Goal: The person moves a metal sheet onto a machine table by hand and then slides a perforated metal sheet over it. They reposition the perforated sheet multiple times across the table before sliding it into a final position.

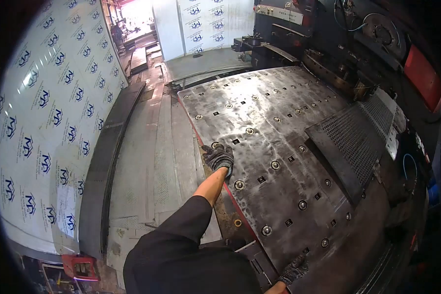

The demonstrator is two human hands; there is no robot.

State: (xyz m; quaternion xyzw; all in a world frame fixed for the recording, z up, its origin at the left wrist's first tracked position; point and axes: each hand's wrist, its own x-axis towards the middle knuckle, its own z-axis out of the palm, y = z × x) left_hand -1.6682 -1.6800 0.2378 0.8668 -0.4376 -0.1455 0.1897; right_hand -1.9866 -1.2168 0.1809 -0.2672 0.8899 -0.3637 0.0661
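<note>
My left hand [218,158], in a dark patterned glove, rests at the left edge of a large metal table [250,152] studded with round ball fittings and small square holes. Its fingers are spread over the edge beside one of the round fittings, and nothing shows in them. Lower down, at the near edge of the same table, lies my right hand [294,270], also gloved. It touches the table top, and its fingers are too dark to make out clearly.
Perforated metal sheets [353,142] lie on the table's right side. Dark machinery [348,63] stands behind. Flat metal sheets [147,161] cover the floor on the left, beside a dark stack [108,171] and a white wall [49,117] with printed logos. A red stool [81,267] is lower left.
</note>
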